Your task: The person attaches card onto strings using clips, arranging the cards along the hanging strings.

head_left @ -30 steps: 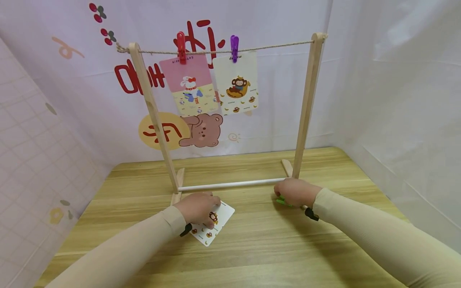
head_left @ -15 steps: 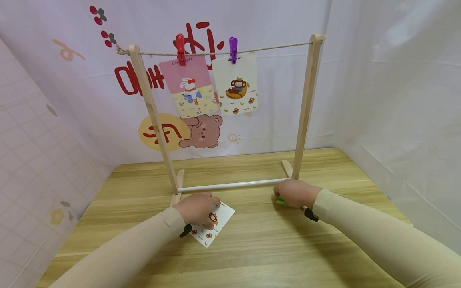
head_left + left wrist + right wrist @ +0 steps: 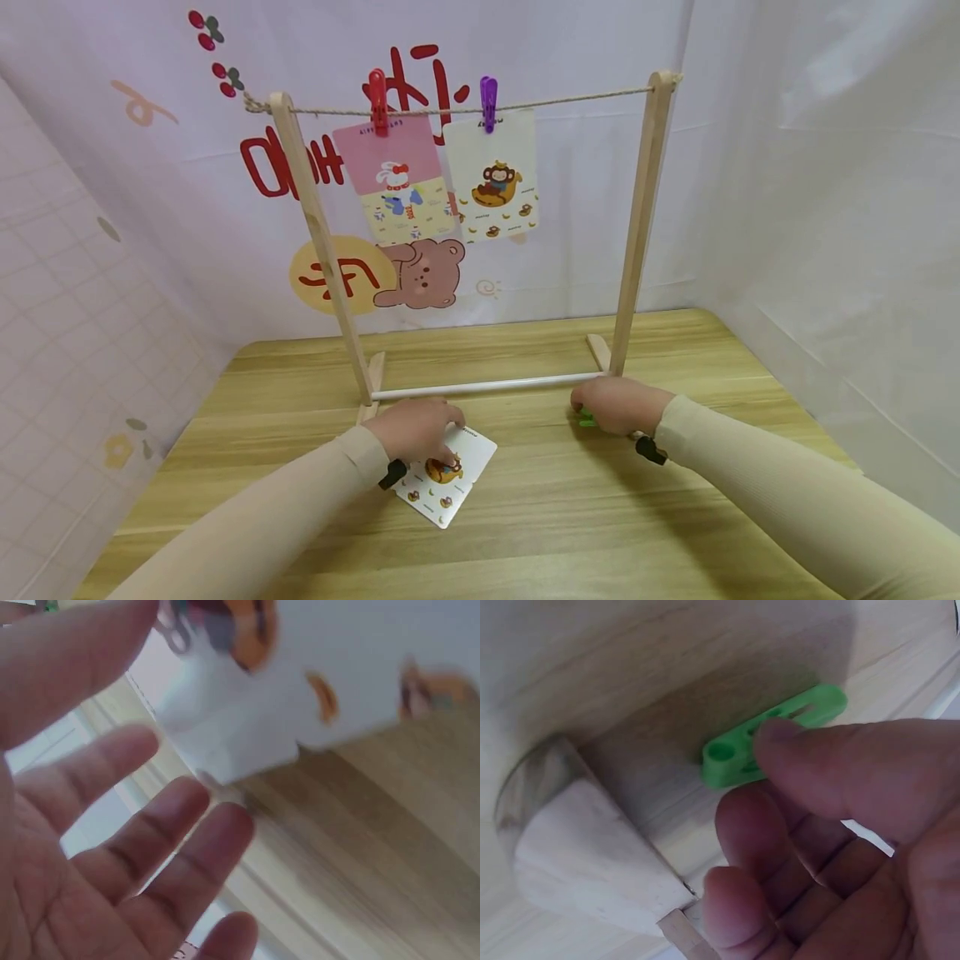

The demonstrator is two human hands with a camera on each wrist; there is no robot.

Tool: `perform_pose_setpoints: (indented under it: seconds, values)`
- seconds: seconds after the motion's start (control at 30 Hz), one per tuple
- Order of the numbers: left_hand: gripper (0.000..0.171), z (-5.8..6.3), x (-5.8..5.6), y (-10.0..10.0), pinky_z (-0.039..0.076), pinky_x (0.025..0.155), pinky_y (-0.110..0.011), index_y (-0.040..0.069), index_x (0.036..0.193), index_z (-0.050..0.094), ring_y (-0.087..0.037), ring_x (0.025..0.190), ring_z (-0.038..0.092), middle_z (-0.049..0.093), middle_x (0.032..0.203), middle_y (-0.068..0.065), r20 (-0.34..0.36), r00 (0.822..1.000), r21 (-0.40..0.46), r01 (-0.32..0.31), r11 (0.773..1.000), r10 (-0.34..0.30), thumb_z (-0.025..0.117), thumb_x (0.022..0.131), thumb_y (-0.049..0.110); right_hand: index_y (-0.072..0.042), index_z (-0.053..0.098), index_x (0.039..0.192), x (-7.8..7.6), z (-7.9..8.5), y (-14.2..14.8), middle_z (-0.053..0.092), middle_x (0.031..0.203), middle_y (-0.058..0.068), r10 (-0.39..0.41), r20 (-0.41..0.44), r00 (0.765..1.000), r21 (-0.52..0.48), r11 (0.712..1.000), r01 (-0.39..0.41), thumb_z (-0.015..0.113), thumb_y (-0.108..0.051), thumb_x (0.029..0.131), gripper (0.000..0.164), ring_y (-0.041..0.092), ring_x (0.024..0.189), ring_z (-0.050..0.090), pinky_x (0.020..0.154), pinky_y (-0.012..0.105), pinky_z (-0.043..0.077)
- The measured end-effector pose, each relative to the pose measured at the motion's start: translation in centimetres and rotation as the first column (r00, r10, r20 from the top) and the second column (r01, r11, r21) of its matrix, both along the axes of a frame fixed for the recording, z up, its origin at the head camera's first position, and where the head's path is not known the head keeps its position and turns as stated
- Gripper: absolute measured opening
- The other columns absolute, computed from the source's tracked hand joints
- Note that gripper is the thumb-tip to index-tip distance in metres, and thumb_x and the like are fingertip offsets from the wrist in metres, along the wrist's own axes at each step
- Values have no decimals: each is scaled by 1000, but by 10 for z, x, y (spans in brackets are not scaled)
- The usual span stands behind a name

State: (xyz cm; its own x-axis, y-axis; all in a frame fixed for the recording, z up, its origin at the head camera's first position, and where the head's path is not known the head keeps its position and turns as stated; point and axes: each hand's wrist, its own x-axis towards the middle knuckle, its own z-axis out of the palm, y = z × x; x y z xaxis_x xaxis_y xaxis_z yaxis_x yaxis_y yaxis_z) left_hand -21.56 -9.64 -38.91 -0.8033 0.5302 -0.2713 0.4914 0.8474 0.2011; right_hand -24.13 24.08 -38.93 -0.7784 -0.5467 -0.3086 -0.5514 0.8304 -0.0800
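Note:
My left hand (image 3: 420,427) holds a white card (image 3: 474,454) with a monkey-and-banana print, just in front of the rack's left foot. In the left wrist view the thumb lies over the card (image 3: 360,667), whose lower edge stands off the tabletop with a shadow beneath. The other fingers are spread near that edge. My right hand (image 3: 617,405) pinches a green clothespin (image 3: 810,709), thumb on its near side, beside the rack's right foot (image 3: 592,855). The clothespin is low over the table; the index finger is mostly hidden behind it and the thumb.
A wooden rack (image 3: 640,225) with a white crossbar (image 3: 487,386) stands on the table (image 3: 525,533). From its string (image 3: 585,98) hang a pink-and-yellow card (image 3: 420,167) by a red clothespin (image 3: 378,104) and a monkey card (image 3: 517,150) by a purple clothespin (image 3: 489,104).
The card under my left hand has shifted slightly right and toward me, its near edge rising. My left hand has moved a little right. My right hand stays almost still at the green clothespin.

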Motion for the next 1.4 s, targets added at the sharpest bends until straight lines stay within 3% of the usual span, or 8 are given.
perform_pose_setpoints:
  seconds: [0.2, 0.33, 0.53, 0.87, 1.1, 1.4]
  values:
    - [67, -7, -9, -4, 51, 107, -40, 18, 144, 62, -18, 119, 61, 59, 145, -4, 4, 1000, -14, -4, 1000, 4, 87, 86, 43, -10, 73, 118, 0, 2, 1, 74, 106, 6, 10, -8, 1000, -36, 999, -11, 65, 9, 92, 33, 11, 89, 64, 86, 35, 58]
    - [76, -9, -13, -4, 48, 112, -40, 17, 148, 59, -19, 128, 58, 55, 151, -6, 22, 1000, -55, 6, 998, -5, 87, 85, 48, -8, 72, 119, -1, 2, 1, 75, 108, 7, -25, 21, 999, -48, 999, 26, 71, 0, 92, 28, 15, 93, 68, 88, 40, 59]
    - [72, -9, -14, -2, 52, 103, -38, 17, 143, 63, -17, 114, 59, 59, 137, -2, 35, 999, -32, -5, 999, 6, 89, 83, 47, -9, 73, 109, -3, 0, 0, 72, 98, 0, -42, 31, 999, -37, 998, 43, 83, -17, 90, 23, 13, 88, 66, 84, 38, 58]
    - [72, -13, -17, -3, 53, 93, -38, 25, 139, 65, -16, 106, 58, 59, 126, -1, 55, 998, -1, -27, 1000, 27, 94, 76, 45, -9, 73, 105, -4, -3, 1, 72, 96, 0, -9, 0, 1000, -31, 999, 9, 83, -16, 90, 19, 13, 87, 66, 83, 36, 58]
    - [62, -11, -17, -1, 53, 88, -35, 21, 128, 67, -15, 99, 56, 57, 115, 2, 68, 997, 22, -37, 999, 36, 95, 76, 42, -10, 73, 104, -5, -6, 2, 72, 95, -1, -5, 0, 1000, -42, 999, 5, 83, -15, 90, 18, 12, 86, 65, 81, 35, 57]
    - [58, -17, -28, 2, 50, 86, -33, 15, 111, 65, -15, 97, 53, 56, 107, 2, 114, 991, 41, -79, 996, 73, 98, 71, 42, -10, 73, 105, -6, -5, 2, 71, 95, -1, 0, -2, 1000, -28, 1000, 0, 83, -17, 91, 18, 12, 85, 65, 80, 35, 57]
